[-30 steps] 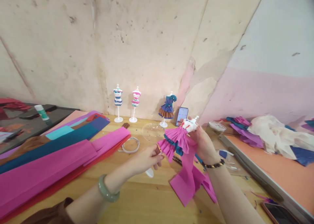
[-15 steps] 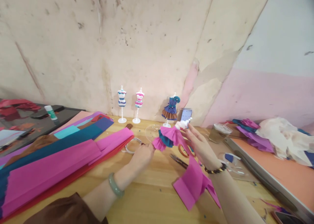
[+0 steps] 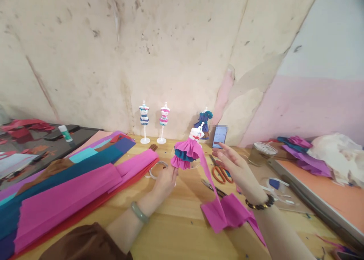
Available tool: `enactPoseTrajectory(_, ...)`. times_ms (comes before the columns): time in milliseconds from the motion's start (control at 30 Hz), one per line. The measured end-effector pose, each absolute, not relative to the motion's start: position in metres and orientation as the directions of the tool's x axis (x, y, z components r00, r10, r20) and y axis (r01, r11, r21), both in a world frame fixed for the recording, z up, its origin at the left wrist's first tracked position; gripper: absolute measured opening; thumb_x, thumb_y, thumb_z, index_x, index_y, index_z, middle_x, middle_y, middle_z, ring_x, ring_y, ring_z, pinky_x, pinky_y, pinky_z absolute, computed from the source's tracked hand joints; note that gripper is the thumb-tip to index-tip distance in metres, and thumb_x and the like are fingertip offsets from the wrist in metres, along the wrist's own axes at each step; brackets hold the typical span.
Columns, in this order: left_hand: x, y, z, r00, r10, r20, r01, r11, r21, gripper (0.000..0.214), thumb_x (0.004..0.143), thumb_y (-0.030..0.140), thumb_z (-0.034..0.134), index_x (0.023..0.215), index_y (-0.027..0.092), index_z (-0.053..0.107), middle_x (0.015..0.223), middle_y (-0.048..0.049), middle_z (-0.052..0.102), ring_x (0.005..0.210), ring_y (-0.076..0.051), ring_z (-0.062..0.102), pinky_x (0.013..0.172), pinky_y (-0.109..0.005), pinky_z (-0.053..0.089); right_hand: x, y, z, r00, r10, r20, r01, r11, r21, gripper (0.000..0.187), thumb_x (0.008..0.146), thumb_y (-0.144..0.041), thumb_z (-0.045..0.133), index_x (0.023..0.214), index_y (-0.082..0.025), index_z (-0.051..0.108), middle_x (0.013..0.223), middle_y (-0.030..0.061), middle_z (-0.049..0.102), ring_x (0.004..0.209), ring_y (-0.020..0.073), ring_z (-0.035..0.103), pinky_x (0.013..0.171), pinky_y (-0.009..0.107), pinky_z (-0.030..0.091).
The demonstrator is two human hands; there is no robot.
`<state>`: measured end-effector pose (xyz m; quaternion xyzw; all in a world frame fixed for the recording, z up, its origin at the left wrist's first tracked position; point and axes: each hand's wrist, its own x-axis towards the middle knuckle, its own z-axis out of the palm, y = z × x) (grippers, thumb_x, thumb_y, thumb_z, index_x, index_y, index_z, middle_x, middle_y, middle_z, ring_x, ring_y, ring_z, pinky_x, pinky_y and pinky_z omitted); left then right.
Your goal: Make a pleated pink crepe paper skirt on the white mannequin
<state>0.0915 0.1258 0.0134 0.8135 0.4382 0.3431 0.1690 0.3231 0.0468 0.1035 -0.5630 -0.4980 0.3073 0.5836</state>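
My left hand (image 3: 166, 179) is closed around the stand of a small white mannequin (image 3: 196, 133) and holds it up, nearly upright. The mannequin wears a ruffled pink and teal crepe skirt (image 3: 185, 153). A long strip of pink crepe paper (image 3: 220, 208) hangs from the skirt down to the wooden table (image 3: 176, 229). My right hand (image 3: 237, 169) hovers just right of the skirt with fingers spread and holds nothing. Orange-handled scissors (image 3: 219, 171) lie under that hand.
Folded pink, teal and blue crepe sheets (image 3: 65, 180) cover the table's left. Three dressed mannequins (image 3: 144, 121) and a phone (image 3: 219, 136) stand at the wall. A tape ring (image 3: 155, 169), a glass jar (image 3: 260, 153) and paper scraps on an orange board (image 3: 313, 176) lie right.
My right hand let go of the mannequin's top and opened. My left hand swung the mannequin from tilted to nearly upright and carried it slightly left and away.
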Motion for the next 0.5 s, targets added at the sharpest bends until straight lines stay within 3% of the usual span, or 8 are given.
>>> enactPoseTrajectory(233, 0.088, 0.128, 0.011, 0.395, 0.824, 0.407, 0.532, -0.566, 0.63, 0.035, 0.096, 0.029, 0.031, 0.079, 0.019, 0.06, 0.071, -0.0055, 0.068, 0.068, -0.02, 0.066, 0.066, -0.031, 0.048, 0.325, 0.038, 0.102, 0.291, 0.93, 0.224, 0.225, 0.161, -0.961, 0.067, 0.074, -0.06, 0.072, 0.129, -0.023, 0.058, 0.122, 0.0127, 0.07, 0.116, 0.0294, 0.064, 0.103, 0.046, 0.047)
enactPoseTrajectory(367, 0.088, 0.131, 0.009, 0.385, 0.833, 0.398, 0.51, -0.551, 0.66, 0.035, 0.096, 0.03, 0.032, 0.077, 0.019, 0.059, 0.074, -0.0066, 0.069, 0.072, -0.02, 0.066, 0.068, -0.031, 0.048, 0.332, 0.024, 0.101, 0.321, 0.929, 0.183, 0.336, 0.069, -0.939, 0.055, 0.073, -0.058, 0.073, 0.114, -0.022, 0.068, 0.113, 0.0128, 0.075, 0.11, 0.0325, 0.067, 0.091, 0.044, 0.055)
enactPoseTrajectory(500, 0.09, 0.133, 0.007, 0.377, 0.842, 0.387, 0.493, -0.536, 0.685, 0.035, 0.096, 0.031, 0.034, 0.077, 0.018, 0.06, 0.073, -0.0066, 0.068, 0.07, -0.02, 0.066, 0.066, -0.03, 0.048, 0.341, 0.008, 0.083, 0.334, 0.923, 0.192, 0.393, 0.049, -0.918, 0.057, 0.073, -0.054, 0.072, 0.119, -0.021, 0.065, 0.102, 0.0111, 0.078, 0.1, 0.032, 0.071, 0.088, 0.045, 0.056)
